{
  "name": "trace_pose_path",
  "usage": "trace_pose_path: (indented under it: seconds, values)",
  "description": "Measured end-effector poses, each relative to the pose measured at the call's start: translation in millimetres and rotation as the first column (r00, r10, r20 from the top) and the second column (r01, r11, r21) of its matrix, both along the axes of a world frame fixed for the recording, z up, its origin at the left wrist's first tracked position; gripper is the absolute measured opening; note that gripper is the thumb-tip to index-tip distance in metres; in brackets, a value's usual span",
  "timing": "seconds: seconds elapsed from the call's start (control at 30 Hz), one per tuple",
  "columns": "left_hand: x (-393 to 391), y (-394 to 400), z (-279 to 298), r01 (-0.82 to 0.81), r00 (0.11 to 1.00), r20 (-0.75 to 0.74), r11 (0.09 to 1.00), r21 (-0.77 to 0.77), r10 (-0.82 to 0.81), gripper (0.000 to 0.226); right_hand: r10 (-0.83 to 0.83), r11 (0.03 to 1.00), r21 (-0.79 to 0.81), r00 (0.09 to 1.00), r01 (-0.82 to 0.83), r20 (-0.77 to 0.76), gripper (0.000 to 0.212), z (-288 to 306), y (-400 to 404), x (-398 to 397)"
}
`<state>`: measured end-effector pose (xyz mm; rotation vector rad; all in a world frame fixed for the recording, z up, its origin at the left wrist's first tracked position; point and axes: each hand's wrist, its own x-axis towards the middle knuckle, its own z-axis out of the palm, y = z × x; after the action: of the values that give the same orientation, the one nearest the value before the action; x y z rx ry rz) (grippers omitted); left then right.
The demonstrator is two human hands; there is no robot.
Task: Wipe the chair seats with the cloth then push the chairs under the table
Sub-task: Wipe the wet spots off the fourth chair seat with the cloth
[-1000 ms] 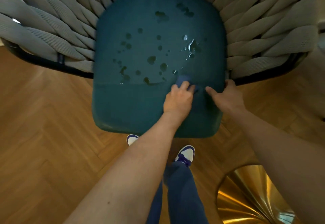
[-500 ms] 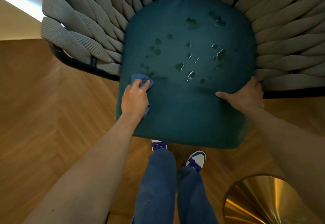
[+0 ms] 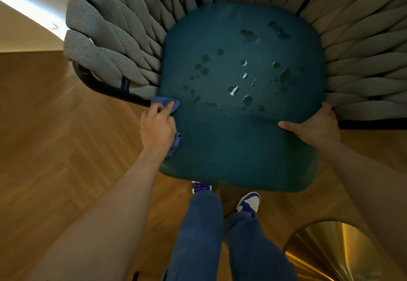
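Blue cloth (image 3: 165, 103) sits bunched under curled left hand (image 3: 157, 126) fingers at the seat (image 3: 231, 137) edge, mid-left. Right hand (image 3: 315, 126) grips the other side. Wiping comes next: drops (image 3: 233, 90) wait higher up.

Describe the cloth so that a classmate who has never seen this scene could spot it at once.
Find the big teal chair seat ringed by grey woven cords. At its left edge the left hand presses a small cloth. It is the only light blue thing there, paler than the seat, peeking out above and below the hand.
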<state>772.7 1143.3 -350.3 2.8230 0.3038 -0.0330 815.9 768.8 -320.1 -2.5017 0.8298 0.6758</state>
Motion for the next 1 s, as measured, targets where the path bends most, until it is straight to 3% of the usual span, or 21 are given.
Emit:
trace_pose_path:
  seconds: [0.13,0.3,0.47,0.6,0.8,1.0]
  values:
    - [8.0,-17.9,5.7,-0.134,0.991,-0.007,0.981,-0.139,0.134,0.037,-0.027,0.998,0.064,1.000,0.026,0.012,0.121,3.6,-4.9,2.2]
    - [20.2,-67.3,1.2,-0.128,0.989,0.048,0.961,-0.244,0.143,0.035,-0.170,0.969,0.185,0.985,0.163,0.024,0.084,13.3,-15.3,7.6]
    - [34.5,-161.9,-4.8,-0.025,0.999,0.031,0.952,-0.306,0.036,0.036,-0.222,0.951,0.217,0.975,0.220,-0.014,0.078,15.3,-31.2,17.9]
    - [41.1,-233.3,-4.3,0.078,0.997,0.014,0.943,-0.325,-0.077,0.035,-0.300,0.916,0.265,0.953,0.302,-0.047,0.086,12.4,-40.9,20.4]
    - [40.8,-311.4,2.8,0.294,0.954,0.019,0.917,-0.269,-0.301,0.039,-0.307,0.905,0.292,0.950,0.308,-0.052,0.083,6.3,-45.7,21.9]
    - [31.9,-357.9,4.3,0.308,0.918,-0.131,0.880,-0.362,-0.375,0.023,-0.317,0.890,0.329,0.947,0.314,-0.046,0.079,0.1,-51.0,21.3]
